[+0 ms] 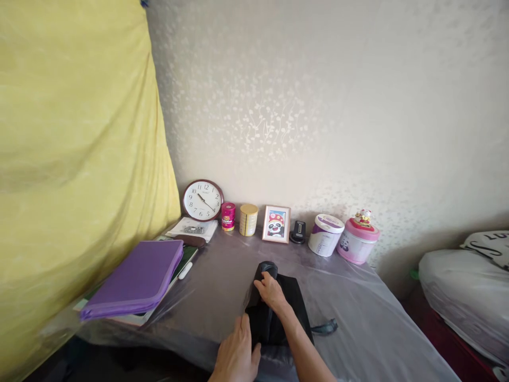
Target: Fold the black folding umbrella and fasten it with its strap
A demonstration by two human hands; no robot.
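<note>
A black, flat bag-like item [292, 294] lies on the table near its front edge, with a dark strap-like end [328, 326] sticking out to the right. My right hand [270, 290] is on its upper part, fingers closed on a dark, glossy folded strip [268, 268]. At the lower left, my left hand [240, 347] grips the item's near left edge between thumb and fingers. The fingers' undersides are hidden, and I cannot tell what kind of item it is.
A purple zip folder [135, 276] lies at the left on papers. Along the wall stand a clock [203, 200], a pink tin [228, 216], a yellow can [248, 220], a framed panda picture [275, 225], a black stand [298, 232], and two tubs [325, 236]. A yellow curtain [79, 132] hangs left.
</note>
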